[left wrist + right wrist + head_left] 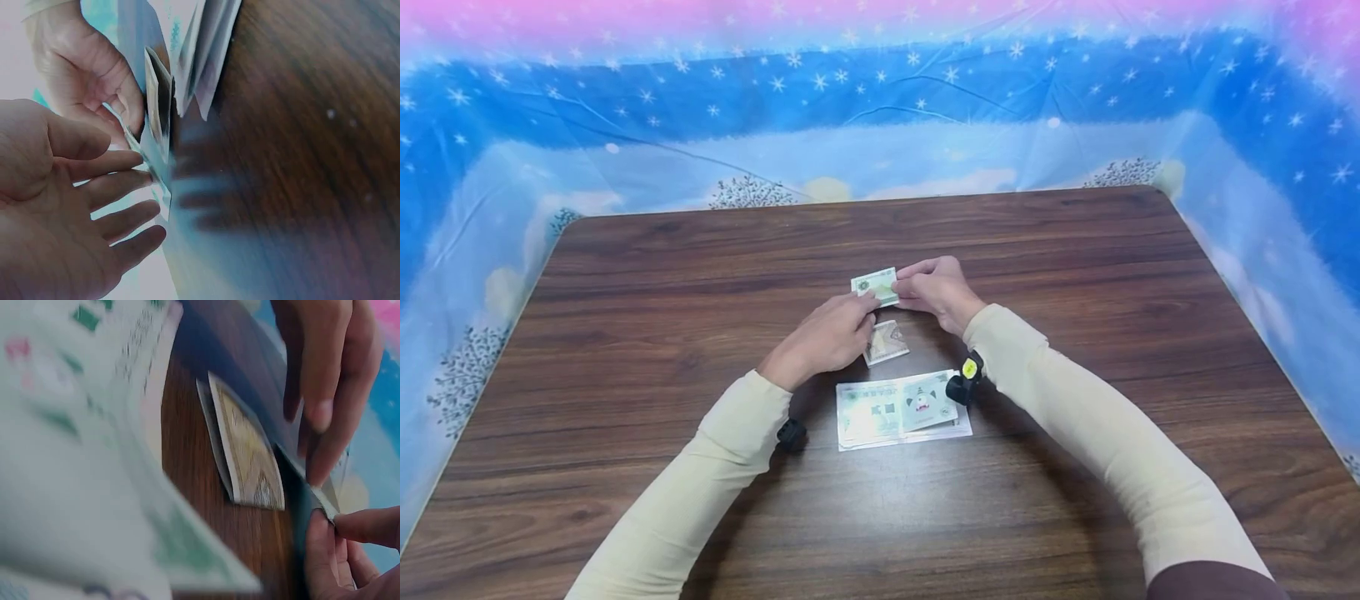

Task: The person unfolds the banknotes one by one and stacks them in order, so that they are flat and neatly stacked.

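Observation:
A small green folded banknote [873,283] is between my two hands, near the middle of the table. My right hand [942,292] pinches its right end between thumb and fingers. My left hand [838,332] reaches in from the left, its fingertips on the note's lower left part; the left wrist view shows these fingers spread and nearly straight. Just below lies a brownish folded banknote [889,343], its halves standing slightly apart in the right wrist view. Closer to me is a pile of pale green banknotes [868,412], with a folded piece on its right side bearing a small pink-and-black face.
The dark wood-grain table [647,333] has rounded far corners. A blue and pink cloth [880,92] with snowflakes hangs around its far and side edges. The right wrist camera [961,387] overlaps the upper right corner of the banknote pile in the head view.

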